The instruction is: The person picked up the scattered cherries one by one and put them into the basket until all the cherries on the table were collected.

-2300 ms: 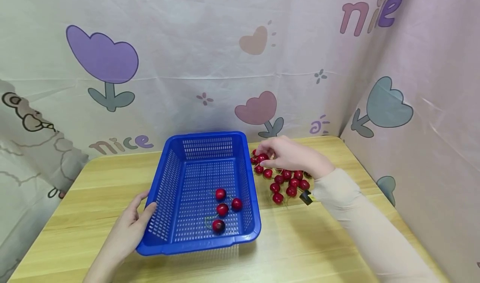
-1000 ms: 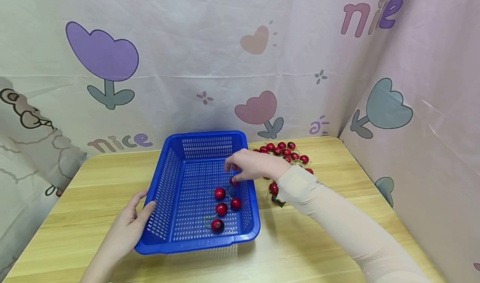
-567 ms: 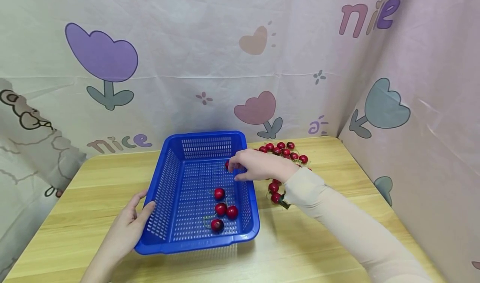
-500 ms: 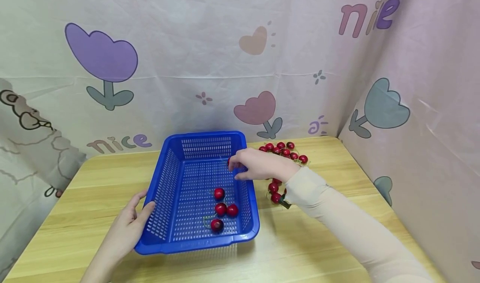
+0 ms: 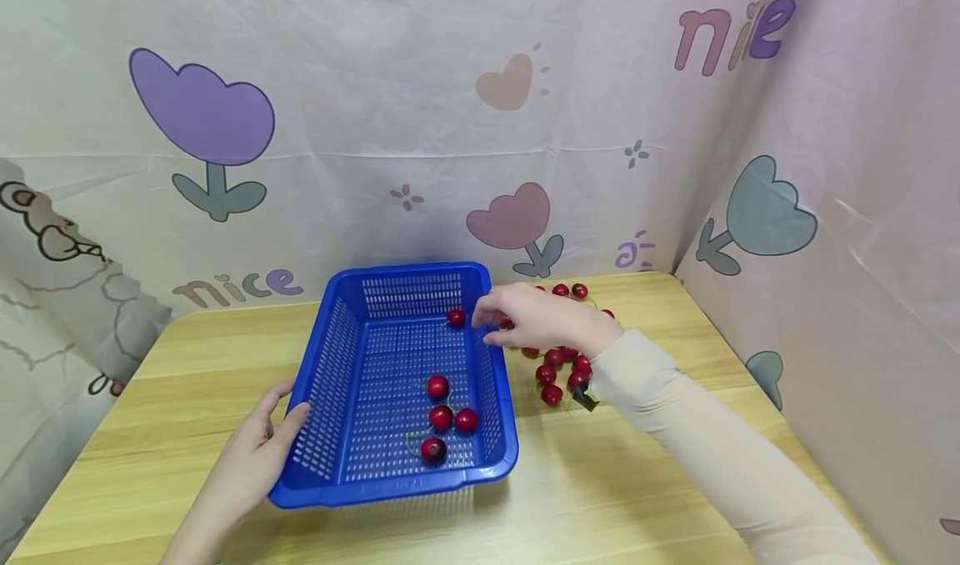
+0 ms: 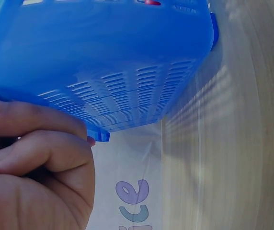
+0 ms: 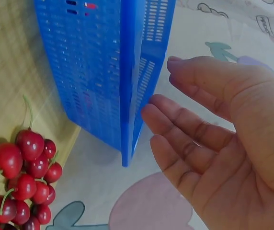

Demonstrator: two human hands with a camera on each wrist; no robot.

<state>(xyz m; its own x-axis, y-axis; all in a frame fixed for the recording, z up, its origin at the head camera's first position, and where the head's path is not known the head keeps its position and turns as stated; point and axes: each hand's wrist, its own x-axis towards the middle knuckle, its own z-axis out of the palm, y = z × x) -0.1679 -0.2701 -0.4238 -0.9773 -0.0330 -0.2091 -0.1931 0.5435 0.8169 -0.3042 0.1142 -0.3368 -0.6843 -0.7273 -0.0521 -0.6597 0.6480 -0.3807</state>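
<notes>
A blue perforated plastic basket [image 5: 397,490] stands on the wooden table, several cherries on its floor. One cherry [image 5: 456,317] lies alone near the far right corner; the others, such as the cherry [image 5: 438,387], sit toward the near right. My left hand [image 5: 258,448] grips the basket's left rim, thumb on top and fingers curled beneath, as the left wrist view shows. Above the right rim hovers my right hand [image 5: 536,319]. In the right wrist view its fingers [image 7: 175,127] are loosely bent, with nothing between them and the thumb.
To the right of the basket lies a pile of cherries [image 5: 553,357] with green stems, partly hidden behind the right hand. A small black object [image 5: 584,397] shows by the right cuff. A patterned cloth [image 5: 375,115] hangs behind and beside the table [image 5: 600,482].
My right hand carried a cherry from the pile into the basket and let it go near the far right corner. It has since drawn back right. The left hand stays on the rim.
</notes>
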